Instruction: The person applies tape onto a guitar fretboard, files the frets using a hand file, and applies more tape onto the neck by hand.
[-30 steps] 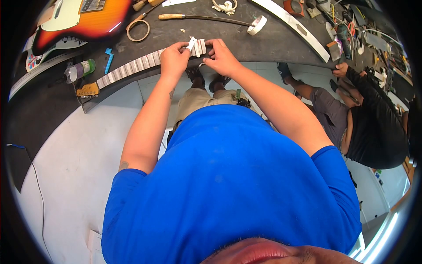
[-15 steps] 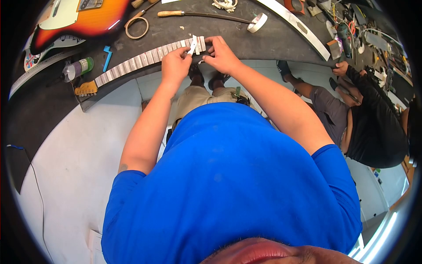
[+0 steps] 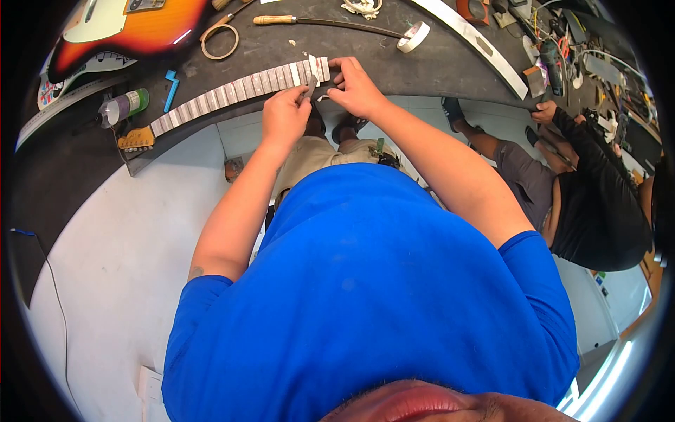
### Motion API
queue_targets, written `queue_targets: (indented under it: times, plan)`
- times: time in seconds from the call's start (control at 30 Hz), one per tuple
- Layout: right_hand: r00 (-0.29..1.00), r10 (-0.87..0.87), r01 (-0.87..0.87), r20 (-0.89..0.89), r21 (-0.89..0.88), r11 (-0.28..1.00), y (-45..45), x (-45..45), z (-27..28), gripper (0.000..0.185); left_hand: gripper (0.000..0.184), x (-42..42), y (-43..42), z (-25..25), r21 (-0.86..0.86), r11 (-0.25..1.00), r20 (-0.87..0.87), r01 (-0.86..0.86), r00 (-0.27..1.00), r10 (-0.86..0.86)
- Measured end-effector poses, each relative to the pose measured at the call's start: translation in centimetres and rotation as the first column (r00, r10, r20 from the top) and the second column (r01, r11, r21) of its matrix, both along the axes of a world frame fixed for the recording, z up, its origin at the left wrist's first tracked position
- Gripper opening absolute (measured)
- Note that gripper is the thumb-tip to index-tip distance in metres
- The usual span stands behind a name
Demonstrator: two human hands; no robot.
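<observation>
A guitar neck point(image 3: 232, 91) lies along the bench's near edge, its fretboard covered crosswise with strips of pale tape and its wooden headstock point(image 3: 137, 138) at the left. My left hand point(image 3: 285, 116) is closed in a pinch on a small thin grey blade point(image 3: 311, 86), just below the neck near its right end. By that end, a loose white tape strip point(image 3: 314, 68) sits across the fretboard. My right hand point(image 3: 358, 88) curves beside the neck's end, thumb and forefinger apart, a fingertip at its corner. A small white scrap point(image 3: 323, 98) is near my right thumb.
Behind the neck are a sunburst guitar body point(image 3: 126, 35), a tape roll point(image 3: 220, 42), a wooden-handled file point(image 3: 274, 20) and a white tape roll point(image 3: 413, 36). A bottle point(image 3: 125, 108) and blue tool point(image 3: 171, 91) lie left. Another person's hand point(image 3: 543, 111) is at right.
My left hand has dropped slightly toward me and turned, so the grey blade now shows. The white strip stays on the neck, apart from my fingers. My right hand has barely moved.
</observation>
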State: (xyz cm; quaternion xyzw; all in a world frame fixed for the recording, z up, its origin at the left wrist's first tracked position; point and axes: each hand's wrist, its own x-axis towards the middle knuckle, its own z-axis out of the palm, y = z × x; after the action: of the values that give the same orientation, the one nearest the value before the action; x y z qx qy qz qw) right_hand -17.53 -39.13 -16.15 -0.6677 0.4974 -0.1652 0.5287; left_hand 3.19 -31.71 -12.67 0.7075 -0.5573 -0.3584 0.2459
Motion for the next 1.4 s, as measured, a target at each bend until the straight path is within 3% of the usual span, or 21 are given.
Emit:
queue_targets:
  times: [0.1, 0.2, 0.3, 0.33, 0.37, 0.4, 0.47, 0.57, 0.67, 0.77, 0.9, 1.33, 1.4]
  plan:
    - [1.0, -0.012, 0.011, 0.01, 0.02, 1.0, 0.0, 0.0, -0.1, 0.065, 0.026, -0.4, 0.5, 0.3, -0.101, 0.993, -0.002, 0.058, 0.998, -0.058]
    - [1.0, -0.011, 0.011, 0.026, 0.028, 1.0, -0.1, -0.2, -0.5, 0.063, 0.023, -0.9, 2.8, 0.7, 0.022, 0.954, 0.13, 0.299, 0.945, -0.3]
    - [1.0, -0.004, 0.003, 0.028, 0.027, 1.0, -0.3, -0.1, -0.4, 0.063, 0.03, -0.4, 2.9, 0.7, -0.001, 0.952, 0.16, 0.306, 0.94, -0.302]
    - [1.0, -0.001, 0.001, 0.023, 0.031, 1.0, -0.1, -0.2, -0.4, 0.063, 0.028, 0.2, 1.8, 0.9, -0.077, 0.953, 0.205, 0.293, 0.94, -0.273]
    - [1.0, -0.004, 0.004, 0.012, 0.019, 1.0, -0.1, -0.4, -0.3, 0.061, 0.021, 0.7, 0.2, 1.0, -0.221, 0.952, 0.158, 0.211, 0.971, -0.179]
    - [1.0, -0.004, 0.004, 0.001, 0.005, 1.0, -0.1, -0.4, -0.3, 0.06, 0.022, 1.2, -1.9, 1.8, -0.143, 0.978, 0.229, 0.151, 0.967, -0.116]
    - [1.0, -0.009, 0.009, -0.008, -0.002, 1.0, -0.6, -0.3, -0.4, 0.056, 0.022, 2.9, -6.6, 1.0, -0.31, 0.948, 0.121, 0.076, 0.992, -0.04]
    - [0.999, -0.046, 0.046, -0.006, 0.003, 0.999, -0.8, -0.2, -0.4, 0.048, 0.022, 3.7, -11.4, -0.9, -0.472, 0.853, 0.374, 0.224, 0.927, -0.037]
    - [0.995, -0.103, 0.103, -0.005, -0.029, 0.994, -1.2, -0.1, -0.6, 0.043, 0.024, 3.7, -11.1, -1.5, -0.184, 0.958, 0.138, 0.222, 0.97, -0.198]
    - [0.993, -0.119, 0.119, -0.002, -0.008, 0.993, -1.0, 0.0, -0.7, 0.045, 0.031, 2.6, -7.6, -2.5, -0.139, 0.926, 0.204, 0.351, 0.925, -0.32]
    - [0.993, -0.115, 0.115, 0.015, -0.026, 0.993, -1.1, 0.0, -1.0, 0.043, 0.046, 1.8, -6.2, -2.7, -0.206, 0.939, 0.222, 0.274, 0.948, -0.228]
    - [0.993, -0.12, 0.119, -0.009, -0.051, 0.992, -0.7, 0.6, 0.5, 0.039, 0.058, 1.0, -6.0, -1.3, -0.127, 0.937, 0.351, 0.326, 0.898, -0.265]
    - [0.997, 0.015, -0.038, -0.079, -0.297, 0.954, -0.7, 1.4, 0.9, 0.037, 0.058, 0.9, -6.0, -1.2, -0.136, 0.935, 0.36, 0.328, 0.895, -0.262]
